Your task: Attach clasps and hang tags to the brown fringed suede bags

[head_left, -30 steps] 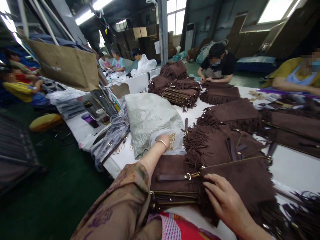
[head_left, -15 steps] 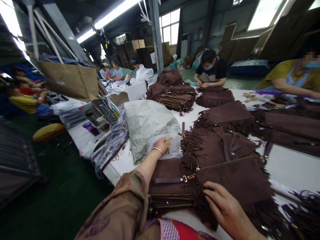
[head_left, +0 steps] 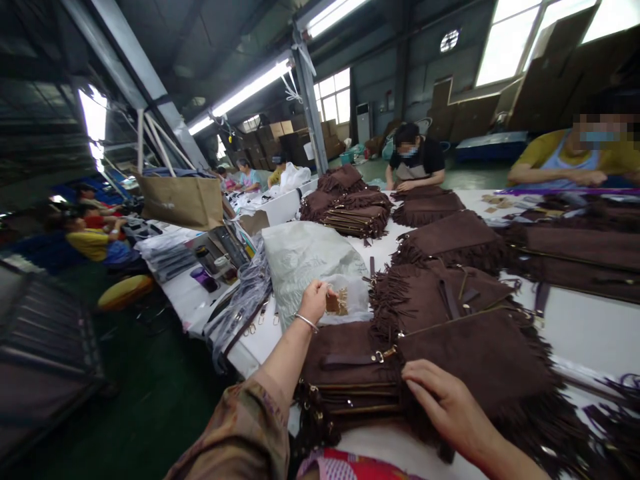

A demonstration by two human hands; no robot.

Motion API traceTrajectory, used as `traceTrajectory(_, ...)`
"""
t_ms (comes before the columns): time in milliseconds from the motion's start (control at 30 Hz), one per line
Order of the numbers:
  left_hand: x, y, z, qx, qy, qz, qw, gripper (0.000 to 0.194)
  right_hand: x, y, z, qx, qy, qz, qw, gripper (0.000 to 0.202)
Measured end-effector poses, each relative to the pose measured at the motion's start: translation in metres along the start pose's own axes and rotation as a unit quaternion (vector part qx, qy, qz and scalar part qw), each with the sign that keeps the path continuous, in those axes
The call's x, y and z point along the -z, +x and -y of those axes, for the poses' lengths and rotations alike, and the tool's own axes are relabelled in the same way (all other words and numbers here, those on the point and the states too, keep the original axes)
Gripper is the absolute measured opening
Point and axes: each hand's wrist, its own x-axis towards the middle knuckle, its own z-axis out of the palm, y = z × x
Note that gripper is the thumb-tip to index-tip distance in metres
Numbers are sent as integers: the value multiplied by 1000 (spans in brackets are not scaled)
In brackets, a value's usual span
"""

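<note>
Gold-coloured metal fittings (head_left: 342, 304) lie in a translucent white plastic bag (head_left: 358, 301); picking from them seems the step. The left hand (head_left: 314, 302) curls beside them, grip unclear; a light pinch seems called for. The right hand (head_left: 447, 402) rests unclenched on a dark-brown, fringed, suede-like pouch (head_left: 480, 350)

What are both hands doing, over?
Left hand at translucent plastic bag of gold metal pieces. Right hand on brown fringed suede pouch. Pale plastic sack alongside.
</note>
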Motion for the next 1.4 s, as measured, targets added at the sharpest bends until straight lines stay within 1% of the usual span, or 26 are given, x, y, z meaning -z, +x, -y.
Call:
traceTrajectory(167, -2, -19, -13, 29, -122, 57, 990, 28, 0, 23, 18, -84, 50, -12, 995, 24)
traceTrajectory(233, -3, -26, -21, 41, -156, 92, 983, 29, -3, 38, 30, -134, 80, -20, 988, 28)
traceTrajectory(300, -4, -35, -28, 43, -175, 120, 976, 29, -12, 54, 41, -204, 134, -24, 970, 35)
traceTrajectory(333, -5, -41, -32, 33, -169, 131, 976, 28, -19, 61, 46, -246, 177, -27, 953, 38)
traceTrajectory(367, -6, -48, -35, 14, -150, 141, 979, 26, -27, 69, 50, -288, 235, -32, 928, 41)
traceTrajectory(433, -8, -65, -39, -59, -70, 174, 980, 23, -44, 81, 54, -356, 374, -52, 855, 44)
traceTrajectory(467, -10, -75, -39, -107, -19, 202, 973, 22, -51, 85, 54, -373, 439, -69, 814, 43)
traceTrajectory(500, -12, -84, -37, -155, 29, 235, 959, 20, -57, 88, 53, -382, 489, -93, 779, 41)
traceTrajectory(533, -13, -92, -34, -200, 73, 268, 940, 19, -61, 91, 51, -387, 520, -124, 752, 38)
traceTrajectory(600, -17, -104, -25, -262, 142, 321, 899, 19, -64, 92, 46, -396, 535, -193, 720, 32)
traceTrajectory(667, -19, -110, -16, -287, 179, 349, 874, 20, -61, 90, 44, -407, 530, -234, 706, 29)
traceTrajectory(733, -18, -110, -11, -302, 188, 378, 855, 21, -56, 86, 43, -405, 530, -245, 703, 28)
traceTrajectory(800, -15, -104, -14, -324, 172, 402, 839, 20, -53, 81, 43, -396, 528, -251, 708, 30)
traceTrajectory(833, -13, -99, -17, -332, 156, 401, 840, 18, -52, 78, 44, -396, 521, -254, 712, 32)
traceTrajectory(900, -9, -87, -23, -335, 108, 367, 861, 20, -51, 72, 44, -413, 492, -239, 728, 35)
traceTrajectory(933, -9, -80, -25, -330, 80, 350, 873, 27, -51, 69, 44, -428, 473, -220, 738, 37)
traceTrajectory(967, -9, -74, -27, -322, 53, 346, 879, 36, -51, 66, 45, -442, 448, -196, 752, 39)
traceTrajectory(1000, -10, -69, -26, -312, 28, 364, 877, 45, -51, 64, 46, -451, 420, -171, 768, 41)
traceTrajectory(1033, -13, -64, -24, -299, 7, 400, 867, 50, -51, 61, 46, -453, 390, -150, 787, 41)
traceTrajectory(1067, -15, -61, -21, -279, -7, 442, 852, 50, -51, 59, 47, -450, 357, -132, 808, 41)
traceTrajectory(1133, -21, -59, -13, -225, -9, 508, 831, 38, -51, 53, 47, -435, 283, -110, 848, 40)
traceTrajectory(1167, -23, -59, -9, -204, 5, 521, 829, 29, -51, 49, 45, -429, 251, -106, 861, 39)
traceTrajectory(1200, -25, -59, -6, -193, 24, 521, 831, 24, -51, 44, 44, -428, 226, -106, 869, 38)
traceTrajectory(1233, -26, -59, -3, -192, 44, 513, 835, 24, -51, 39, 42, -433, 209, -109, 870, 38)
traceTrajectory(1300, -26, -60, 1, -217, 74, 497, 837, 25, -54, 28, 38, -452, 203, -109, 862, 40)
traceTrajectory(1400, -27, -60, 3, -262, 94, 502, 819, 24, -62, 18, 38, -465, 248, -77, 846, 51)
